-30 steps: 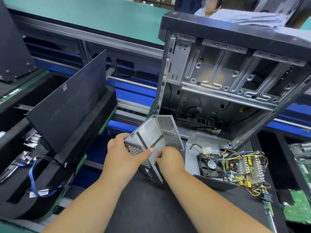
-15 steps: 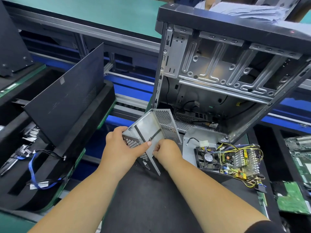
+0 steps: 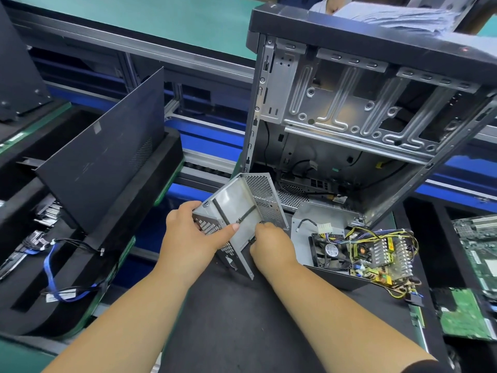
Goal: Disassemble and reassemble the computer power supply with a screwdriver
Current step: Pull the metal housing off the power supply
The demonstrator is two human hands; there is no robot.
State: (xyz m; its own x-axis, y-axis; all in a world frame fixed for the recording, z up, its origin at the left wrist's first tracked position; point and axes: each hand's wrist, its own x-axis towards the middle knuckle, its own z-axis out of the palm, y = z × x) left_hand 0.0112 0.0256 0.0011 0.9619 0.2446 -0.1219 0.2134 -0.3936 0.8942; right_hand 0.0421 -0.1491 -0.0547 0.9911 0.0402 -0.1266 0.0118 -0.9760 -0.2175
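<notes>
Power supply cover (image 3: pixel 243 208) held clear of its opened unit

Left hand (image 3: pixel 191 238) gripped the cover's perforated edge; right hand (image 3: pixel 270 244) pinched its lower rim, barely shifted, beside the exposed circuit board (image 3: pixel 376 254) on the bench (image 3: pixel 228 319)

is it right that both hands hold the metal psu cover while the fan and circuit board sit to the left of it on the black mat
Not quite. The head view shows the fan and circuit board to the right of the metal cover, not the left. The left hand and right hand both hold the cover over the black mat.
</notes>
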